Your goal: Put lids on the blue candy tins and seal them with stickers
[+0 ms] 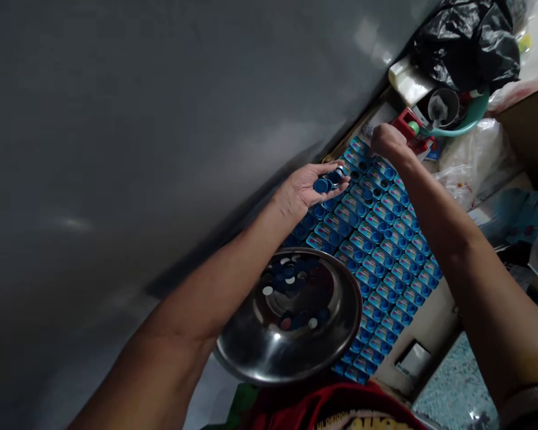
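Big grey surface (161, 119) fills L side, prob. a wall or panel. Bench (437, 310) next, bare strip visible along R edge. On it, blue packs (370, 276) in tight slanted rows, all facing approx. same way; prob. lined up so each round spot is easy to reach. Most packs show a blue disc at one end; a few nr far end show a dark round spot instead. Steel basin (273, 364) at near end, close to body, overlapping the rows in view; can't tell what it rests on. Likely kept there as loose stock within reach. Black bag (470, 48) and teal basin w/ misc. items (473, 119) sit beyond far end, apparently out of the way. L hand (311, 182) over far rows, palm up, grip curled round several blue discs (321, 186), prob. cupped so none spill. R hand (388, 142) at far end of rows, just beside red dispenser (401, 122); fingers hidden, so can't tell if grip has anything. Smallest: loose discs (268, 291) scattered in steel basin, mostly dark blue, some white, one reddish.
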The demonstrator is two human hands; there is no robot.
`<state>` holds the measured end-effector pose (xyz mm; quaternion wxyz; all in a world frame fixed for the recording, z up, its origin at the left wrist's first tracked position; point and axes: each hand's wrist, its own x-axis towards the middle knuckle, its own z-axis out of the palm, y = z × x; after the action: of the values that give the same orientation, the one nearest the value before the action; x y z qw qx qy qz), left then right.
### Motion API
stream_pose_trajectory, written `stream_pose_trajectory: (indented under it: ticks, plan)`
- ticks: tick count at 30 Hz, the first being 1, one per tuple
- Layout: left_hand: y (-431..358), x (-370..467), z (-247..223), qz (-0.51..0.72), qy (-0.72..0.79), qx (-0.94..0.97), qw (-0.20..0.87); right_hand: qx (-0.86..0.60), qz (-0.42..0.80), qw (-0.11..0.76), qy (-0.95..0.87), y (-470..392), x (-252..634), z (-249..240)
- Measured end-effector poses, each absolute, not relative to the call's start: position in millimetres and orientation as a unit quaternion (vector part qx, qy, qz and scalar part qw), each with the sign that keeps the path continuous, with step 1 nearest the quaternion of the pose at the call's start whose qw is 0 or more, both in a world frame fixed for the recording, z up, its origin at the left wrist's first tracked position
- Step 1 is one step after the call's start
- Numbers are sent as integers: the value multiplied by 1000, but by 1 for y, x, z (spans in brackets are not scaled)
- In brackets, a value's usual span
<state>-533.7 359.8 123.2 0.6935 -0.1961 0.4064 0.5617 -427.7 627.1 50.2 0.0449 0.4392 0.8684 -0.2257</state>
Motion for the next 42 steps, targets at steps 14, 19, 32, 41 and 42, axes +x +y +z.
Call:
stream_pose_trajectory:
  ticks: [14, 19, 32, 41, 42]
  plan:
    - [377, -513, 112, 556, 450, -225, 662, 333, -474, -53, 814, 490, -375, 130]
    - [374, -511, 120, 529, 445, -177, 700, 424, -444, -62, 787, 511, -371, 124]
    - [366, -533, 100, 571, 448, -238, 645, 473, -156, 104, 861, 568, -425, 81]
    - [365, -516, 113, 610, 453, -266, 593, 306, -244, -29, 920, 488, -408, 132]
    - [367, -513, 114, 610, 449, -271, 594, 301, -263, -32, 916, 479, -405, 135]
